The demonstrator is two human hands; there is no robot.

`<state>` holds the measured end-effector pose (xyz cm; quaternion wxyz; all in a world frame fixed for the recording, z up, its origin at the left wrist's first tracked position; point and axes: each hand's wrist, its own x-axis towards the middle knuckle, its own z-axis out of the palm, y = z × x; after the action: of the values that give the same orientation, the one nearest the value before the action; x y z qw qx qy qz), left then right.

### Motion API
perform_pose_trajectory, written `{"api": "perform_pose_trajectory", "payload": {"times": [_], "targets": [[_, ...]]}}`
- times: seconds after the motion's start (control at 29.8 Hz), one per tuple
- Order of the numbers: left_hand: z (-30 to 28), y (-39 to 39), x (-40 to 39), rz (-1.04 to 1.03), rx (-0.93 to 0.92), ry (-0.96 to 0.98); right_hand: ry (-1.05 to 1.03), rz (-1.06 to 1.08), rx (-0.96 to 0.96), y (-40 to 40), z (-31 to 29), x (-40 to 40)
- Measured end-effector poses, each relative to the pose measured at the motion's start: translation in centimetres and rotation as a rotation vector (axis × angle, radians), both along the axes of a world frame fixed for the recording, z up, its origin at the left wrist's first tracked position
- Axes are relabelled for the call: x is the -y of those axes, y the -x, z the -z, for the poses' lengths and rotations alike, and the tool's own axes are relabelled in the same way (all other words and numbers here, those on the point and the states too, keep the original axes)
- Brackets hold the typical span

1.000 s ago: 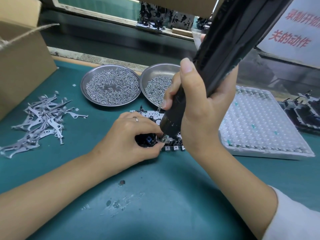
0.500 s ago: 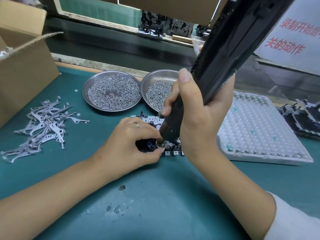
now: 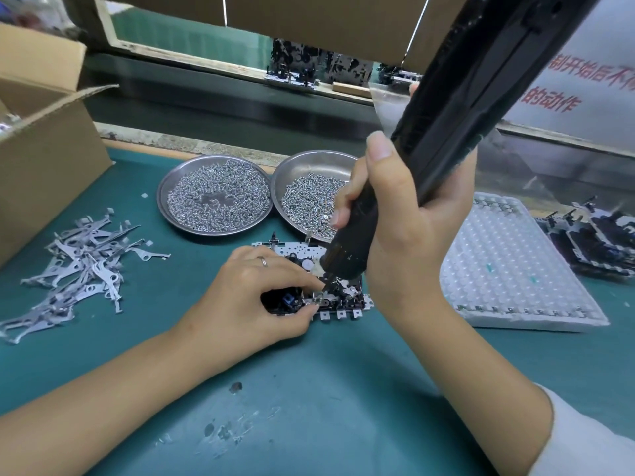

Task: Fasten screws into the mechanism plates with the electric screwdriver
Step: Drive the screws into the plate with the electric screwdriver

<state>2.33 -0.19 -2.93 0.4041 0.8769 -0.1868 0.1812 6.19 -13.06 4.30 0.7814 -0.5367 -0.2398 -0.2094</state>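
A mechanism plate (image 3: 340, 304) with black parts and small metal tabs lies on the teal mat at centre. My left hand (image 3: 251, 300) grips its left side, thumb and forefinger pinching close to the driver tip. My right hand (image 3: 405, 235) grips the black electric screwdriver (image 3: 446, 132), held steeply tilted with its tip down on the plate. Two round steel dishes sit just behind: the left dish (image 3: 161, 204) full of small silver parts, the right dish (image 3: 309, 166) holding screws (image 3: 305, 204).
A pile of flat metal levers (image 3: 79, 266) lies at left, beside an open cardboard box (image 3: 44, 159). A white bubbled tray (image 3: 508, 266) sits at right, with more assembled mechanisms (image 3: 598, 235) beyond it. A conveyor channel runs along the back.
Both hands stay on the plate and the driver. The driver tip has stayed down on the plate; the view has shifted slightly.
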Motion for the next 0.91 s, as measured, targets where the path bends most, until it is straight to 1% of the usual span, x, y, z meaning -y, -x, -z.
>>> {"api": "perform_pose_trajectory", "payload": {"times": [0.34,0.5,0.64,0.81,0.91], "targets": [[-0.2,0.1,0.1,0.002,-0.018,-0.003,0.036,0.028,-0.039,-0.8,0.9,0.2],[-0.3,0.1,0.1,-0.003,-0.028,-0.007,0.095,0.028,-0.055,-0.6,1.3,-0.1],[-0.4,0.2,0.2,-0.009,-0.030,-0.006,0.085,0.016,-0.081,-0.6,1.3,0.0],[-0.4,0.1,0.1,-0.012,-0.026,-0.007,0.077,0.028,-0.043,-0.8,1.2,0.1],[-0.3,0.1,0.2,-0.011,-0.029,-0.007,0.078,0.024,-0.058,-1.1,1.2,0.3]]}}
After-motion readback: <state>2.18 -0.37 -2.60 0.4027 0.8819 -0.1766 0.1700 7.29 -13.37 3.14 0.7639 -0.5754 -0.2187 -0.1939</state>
